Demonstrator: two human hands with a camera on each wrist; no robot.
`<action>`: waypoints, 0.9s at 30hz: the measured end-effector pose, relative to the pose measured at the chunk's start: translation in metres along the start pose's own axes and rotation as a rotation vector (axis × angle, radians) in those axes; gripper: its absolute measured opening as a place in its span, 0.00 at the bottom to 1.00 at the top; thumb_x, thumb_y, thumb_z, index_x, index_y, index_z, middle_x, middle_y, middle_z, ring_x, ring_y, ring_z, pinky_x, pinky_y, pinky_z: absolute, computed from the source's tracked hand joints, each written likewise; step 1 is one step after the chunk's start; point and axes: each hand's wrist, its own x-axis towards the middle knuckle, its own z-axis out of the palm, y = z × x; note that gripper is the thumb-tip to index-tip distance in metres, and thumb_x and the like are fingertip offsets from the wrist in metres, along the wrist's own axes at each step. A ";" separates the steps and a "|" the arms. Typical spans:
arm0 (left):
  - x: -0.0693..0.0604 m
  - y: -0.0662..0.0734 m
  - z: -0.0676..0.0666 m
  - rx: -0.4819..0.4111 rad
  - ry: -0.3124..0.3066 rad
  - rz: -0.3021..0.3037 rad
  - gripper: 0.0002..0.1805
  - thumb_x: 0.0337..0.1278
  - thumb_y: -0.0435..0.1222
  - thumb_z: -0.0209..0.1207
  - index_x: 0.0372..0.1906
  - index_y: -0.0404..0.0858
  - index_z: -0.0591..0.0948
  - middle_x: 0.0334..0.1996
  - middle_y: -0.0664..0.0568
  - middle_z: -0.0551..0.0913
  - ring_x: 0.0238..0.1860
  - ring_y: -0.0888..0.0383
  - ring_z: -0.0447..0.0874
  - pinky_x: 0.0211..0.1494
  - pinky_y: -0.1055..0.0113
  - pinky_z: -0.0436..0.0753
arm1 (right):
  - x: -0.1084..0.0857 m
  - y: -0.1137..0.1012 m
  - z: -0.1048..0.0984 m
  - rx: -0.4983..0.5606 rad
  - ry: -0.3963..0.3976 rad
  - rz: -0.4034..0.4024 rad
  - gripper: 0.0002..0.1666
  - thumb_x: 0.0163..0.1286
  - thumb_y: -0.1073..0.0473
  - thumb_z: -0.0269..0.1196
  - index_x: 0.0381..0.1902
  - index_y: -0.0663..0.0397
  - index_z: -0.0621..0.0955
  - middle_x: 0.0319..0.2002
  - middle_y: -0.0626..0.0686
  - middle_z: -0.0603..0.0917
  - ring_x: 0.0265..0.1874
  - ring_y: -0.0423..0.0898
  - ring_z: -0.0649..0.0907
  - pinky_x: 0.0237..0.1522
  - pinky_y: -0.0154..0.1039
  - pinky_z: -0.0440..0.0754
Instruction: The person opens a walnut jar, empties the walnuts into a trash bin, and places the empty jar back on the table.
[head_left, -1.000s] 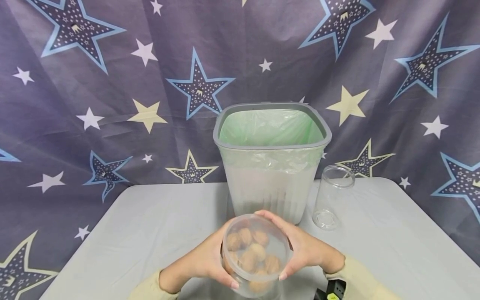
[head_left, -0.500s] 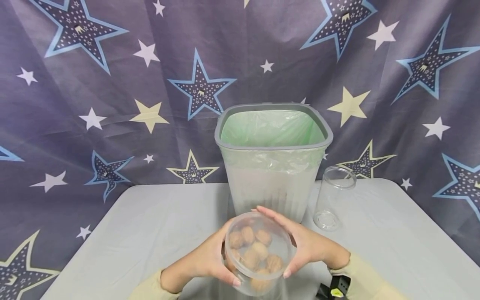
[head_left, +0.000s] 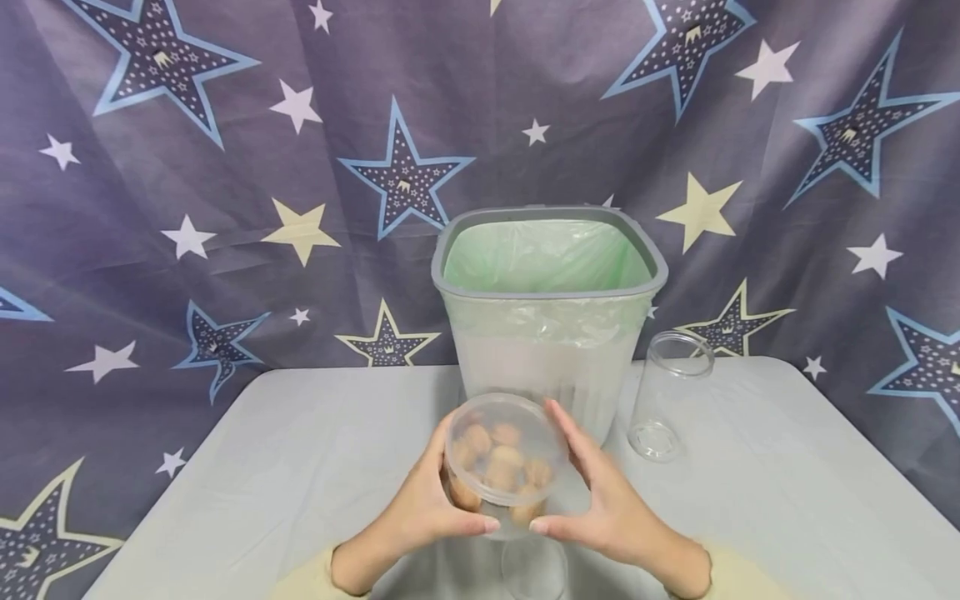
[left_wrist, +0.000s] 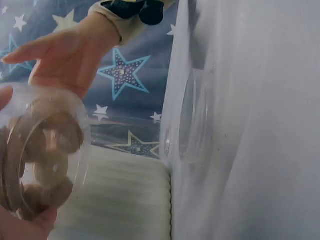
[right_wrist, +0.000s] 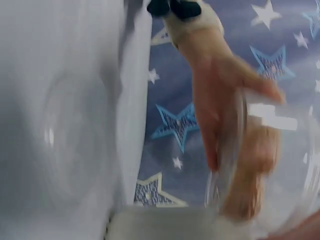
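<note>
A clear round plastic tub with a translucent top holds several walnuts, which show through its sides. My left hand grips it from the left, thumb along the near side; the right wrist view also has this left hand around the tub. On the other side, my right hand is spread, with a gap between palm and tub. In the left wrist view the right hand shows its palm and fairly straight fingers beside the tub. Whether its fingertips touch the tub is hard to tell.
Below the tub lies a clear round plastic piece on the grey-covered table. A bin with a green liner stands behind the hands. To its right is a tall clear jar. A star-patterned cloth hangs behind.
The tub has risen in view, away from me and slightly left, uncovering the clear round piece below. My right hand, earlier against the tub, has spread away from its side. The left still grips.
</note>
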 end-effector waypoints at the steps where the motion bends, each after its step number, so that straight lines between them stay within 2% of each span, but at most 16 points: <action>1: 0.000 0.000 0.001 0.016 0.024 -0.010 0.63 0.25 0.34 0.77 0.72 0.49 0.51 0.64 0.47 0.67 0.61 0.50 0.68 0.63 0.67 0.66 | -0.001 -0.002 0.004 -0.032 0.029 0.036 0.64 0.50 0.57 0.74 0.75 0.55 0.46 0.73 0.64 0.50 0.71 0.56 0.54 0.66 0.49 0.61; 4: -0.001 0.001 0.006 0.041 0.066 -0.023 0.64 0.24 0.36 0.78 0.73 0.50 0.51 0.63 0.48 0.68 0.60 0.50 0.69 0.63 0.65 0.66 | -0.003 -0.007 0.013 -0.086 0.100 0.148 0.65 0.49 0.54 0.74 0.75 0.56 0.45 0.73 0.65 0.49 0.69 0.65 0.54 0.58 0.66 0.63; 5: -0.001 0.000 0.007 0.050 0.071 -0.020 0.64 0.24 0.36 0.78 0.72 0.50 0.50 0.63 0.49 0.68 0.60 0.50 0.69 0.63 0.64 0.67 | -0.003 -0.007 0.016 -0.092 0.122 0.183 0.66 0.48 0.54 0.75 0.74 0.57 0.46 0.72 0.66 0.50 0.68 0.66 0.55 0.57 0.67 0.64; 9: -0.001 -0.001 0.014 0.112 0.093 0.020 0.64 0.25 0.40 0.78 0.73 0.50 0.50 0.62 0.51 0.69 0.59 0.52 0.70 0.62 0.61 0.69 | -0.002 -0.009 0.022 -0.087 0.189 0.307 0.67 0.46 0.51 0.76 0.74 0.59 0.47 0.72 0.66 0.51 0.69 0.65 0.56 0.60 0.66 0.62; 12: -0.001 -0.002 0.018 0.155 0.117 0.035 0.65 0.24 0.41 0.79 0.73 0.50 0.50 0.62 0.52 0.70 0.59 0.53 0.71 0.61 0.58 0.70 | -0.002 -0.009 0.027 -0.032 0.214 0.366 0.68 0.46 0.52 0.75 0.74 0.59 0.46 0.72 0.65 0.50 0.69 0.64 0.54 0.62 0.65 0.59; 16: -0.002 -0.002 0.023 0.156 0.155 -0.040 0.67 0.22 0.43 0.79 0.73 0.48 0.49 0.65 0.53 0.65 0.61 0.53 0.68 0.62 0.50 0.67 | -0.003 -0.008 0.032 0.032 0.242 0.418 0.67 0.48 0.53 0.75 0.74 0.60 0.44 0.73 0.64 0.47 0.70 0.66 0.52 0.61 0.67 0.58; 19: -0.003 0.000 0.027 0.169 0.174 -0.104 0.68 0.21 0.44 0.79 0.74 0.46 0.49 0.68 0.52 0.60 0.63 0.52 0.64 0.63 0.45 0.64 | -0.003 -0.006 0.036 0.033 0.263 0.431 0.68 0.47 0.53 0.75 0.74 0.61 0.44 0.73 0.64 0.46 0.70 0.67 0.50 0.61 0.68 0.57; 22: -0.003 0.002 0.030 0.183 0.180 -0.125 0.68 0.21 0.45 0.79 0.74 0.45 0.49 0.69 0.52 0.56 0.64 0.51 0.62 0.63 0.43 0.63 | -0.003 -0.004 0.040 0.003 0.290 0.427 0.69 0.45 0.53 0.76 0.74 0.61 0.45 0.73 0.64 0.47 0.69 0.68 0.51 0.61 0.69 0.56; 27: -0.002 0.004 0.032 0.190 0.196 -0.122 0.66 0.22 0.46 0.78 0.72 0.52 0.50 0.68 0.53 0.57 0.64 0.52 0.62 0.63 0.43 0.64 | -0.001 0.000 0.044 0.007 0.344 0.428 0.70 0.42 0.54 0.78 0.74 0.59 0.47 0.73 0.62 0.49 0.69 0.66 0.53 0.62 0.69 0.55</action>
